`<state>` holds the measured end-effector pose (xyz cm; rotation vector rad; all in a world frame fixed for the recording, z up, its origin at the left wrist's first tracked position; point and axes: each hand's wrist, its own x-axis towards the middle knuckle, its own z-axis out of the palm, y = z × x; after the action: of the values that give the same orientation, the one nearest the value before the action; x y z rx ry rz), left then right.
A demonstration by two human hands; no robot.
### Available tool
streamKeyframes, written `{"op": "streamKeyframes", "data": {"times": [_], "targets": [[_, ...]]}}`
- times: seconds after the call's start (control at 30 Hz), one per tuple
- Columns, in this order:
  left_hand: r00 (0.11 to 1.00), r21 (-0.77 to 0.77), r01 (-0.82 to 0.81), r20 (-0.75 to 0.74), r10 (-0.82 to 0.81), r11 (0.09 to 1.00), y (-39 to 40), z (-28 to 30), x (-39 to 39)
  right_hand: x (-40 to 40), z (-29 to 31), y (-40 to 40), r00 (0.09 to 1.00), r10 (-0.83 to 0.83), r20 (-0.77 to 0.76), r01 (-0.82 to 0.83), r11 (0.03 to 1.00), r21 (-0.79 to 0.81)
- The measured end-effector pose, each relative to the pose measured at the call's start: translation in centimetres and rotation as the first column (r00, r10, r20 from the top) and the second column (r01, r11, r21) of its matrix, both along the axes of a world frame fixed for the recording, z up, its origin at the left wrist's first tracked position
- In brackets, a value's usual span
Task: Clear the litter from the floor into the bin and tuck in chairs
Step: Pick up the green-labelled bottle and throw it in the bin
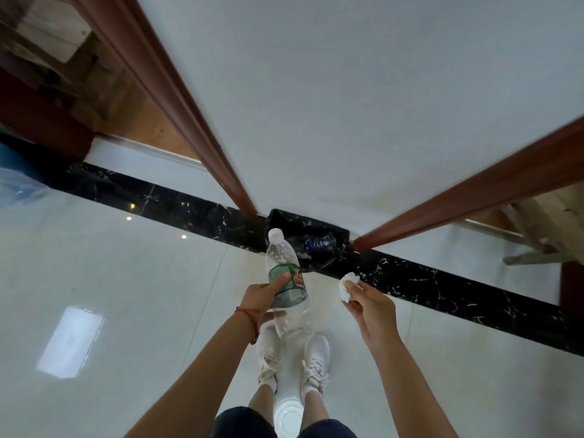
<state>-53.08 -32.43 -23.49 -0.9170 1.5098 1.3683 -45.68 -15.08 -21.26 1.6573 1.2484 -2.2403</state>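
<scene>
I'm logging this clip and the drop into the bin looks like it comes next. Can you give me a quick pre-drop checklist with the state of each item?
1. Left hand grips the clear plastic bottle round its green label: ok.
2. Right hand pinches the crumpled white tissue: ok.
3. Black-lined bin open, mouth unobstructed: ok.
4. Room left in the bin: ok; only a blue-labelled bottle and some white scraps show inside.
5. Bottle and tissue directly above the bin's mouth: not ok; both appear short of it, nearer the person.
6. Bottle capped and empty: the white cap is on; contents cannot tell.
</scene>
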Motion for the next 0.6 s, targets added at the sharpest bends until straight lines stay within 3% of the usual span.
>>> {"op": "streamKeyframes", "data": {"times": [0.3,0.47,0.6], "targets": [[0.998,-0.047,-0.057,0.036,0.059,0.997,2.8,-5.3,-4.5,-0.6,-3.5,0.0,0.998,-0.059,0.016,0.059,0.998,0.005],[0.985,0.016,-0.163,0.050,0.162,0.986,3.7,-6.7,-5.7,-0.7,-4.4,0.5,0.997,-0.072,0.032,0.071,0.997,0.022],[0.998,0.010,-0.055,0.013,0.055,0.998,3.9,-7.1,-6.4,-1.1,-4.9,0.9,0.996,-0.083,0.022,0.082,0.996,0.033]]}}
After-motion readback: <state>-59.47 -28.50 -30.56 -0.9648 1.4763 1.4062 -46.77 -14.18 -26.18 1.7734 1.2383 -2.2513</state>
